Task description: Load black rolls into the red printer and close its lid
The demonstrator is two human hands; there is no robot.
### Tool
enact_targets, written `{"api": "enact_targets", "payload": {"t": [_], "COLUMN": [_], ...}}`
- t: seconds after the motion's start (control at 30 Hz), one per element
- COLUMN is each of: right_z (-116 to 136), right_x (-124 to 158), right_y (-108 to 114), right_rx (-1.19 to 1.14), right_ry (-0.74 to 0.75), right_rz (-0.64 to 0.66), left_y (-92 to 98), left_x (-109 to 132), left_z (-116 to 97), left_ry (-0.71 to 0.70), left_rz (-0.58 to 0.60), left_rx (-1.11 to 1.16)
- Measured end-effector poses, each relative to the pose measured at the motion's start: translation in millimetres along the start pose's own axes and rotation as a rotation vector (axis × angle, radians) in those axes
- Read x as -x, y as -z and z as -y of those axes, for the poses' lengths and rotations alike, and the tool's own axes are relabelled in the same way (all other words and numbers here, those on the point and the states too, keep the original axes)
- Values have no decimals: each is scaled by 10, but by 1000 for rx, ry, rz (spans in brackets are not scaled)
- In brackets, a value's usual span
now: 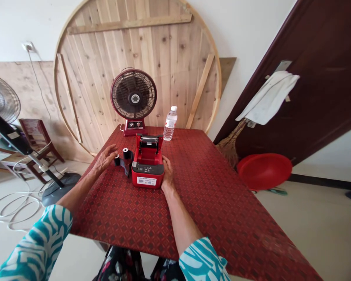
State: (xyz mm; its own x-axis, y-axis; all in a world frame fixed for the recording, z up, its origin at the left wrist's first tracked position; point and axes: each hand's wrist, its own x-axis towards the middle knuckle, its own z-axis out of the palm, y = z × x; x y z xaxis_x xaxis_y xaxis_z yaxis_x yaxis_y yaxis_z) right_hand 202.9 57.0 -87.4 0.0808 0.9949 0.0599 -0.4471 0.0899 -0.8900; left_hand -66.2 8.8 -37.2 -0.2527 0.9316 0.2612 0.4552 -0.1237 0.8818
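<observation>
- The red-and-black desktop label printer (148, 170) sits on the red patterned table (199, 195), its panel and white sticker facing the person.
- Done, as far as the view shows: the printer's lid (149, 141) stands raised at its back, so the red bay lies exposed from above.
- Two small spools lie outside the printer, just to its left: a rear spool (125, 152) and a front spool (117, 159). A dark ribbon (124, 167) trails loosely beside them, close to the printer's left side.
- Left undone, judging by this layout: the ribbon is not in the printer and the lid is not shut. The work looks to be at an early or middle stage, though one view cannot settle which.
- The left hand (105, 159) is left of the printer, at the front spool; its fingers are loosely spread and slightly bent, with no visible grip. Whether a fingertip touches the spool, I cannot tell.
- The right hand (167, 173) lies against the printer's right side. Its fingers run along the casing, partly hidden; how firmly they hold it, I cannot tell.
- Behind the printer stand a table fan (134, 97), to its left, and a clear plastic bottle (170, 125), to its right.
</observation>
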Motion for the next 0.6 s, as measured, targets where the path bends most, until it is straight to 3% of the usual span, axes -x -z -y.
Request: {"api": "enact_targets", "payload": {"t": [0.1, 0.2, 0.37, 0.47, 0.6], "right_z": [-31, -61, -92, -98, -106], "right_x": [-24, -46, -67, -74, -75], "right_y": [20, 39, 47, 42, 34], "right_rx": [26, 42, 47, 43, 24], "right_ry": [15, 38, 59, 66, 83], "right_rz": [6, 10, 14, 10, 17], "left_y": [-79, -198, -299, -265, -61], "left_x": [-189, -382, -500, -466, -365], "left_z": [-170, -294, -355, -367, -517], "left_ry": [-4, 90, 134, 92, -49], "left_rz": [44, 95, 132, 97, 27], "left_rx": [-254, -584, -690, -583, -53]}}
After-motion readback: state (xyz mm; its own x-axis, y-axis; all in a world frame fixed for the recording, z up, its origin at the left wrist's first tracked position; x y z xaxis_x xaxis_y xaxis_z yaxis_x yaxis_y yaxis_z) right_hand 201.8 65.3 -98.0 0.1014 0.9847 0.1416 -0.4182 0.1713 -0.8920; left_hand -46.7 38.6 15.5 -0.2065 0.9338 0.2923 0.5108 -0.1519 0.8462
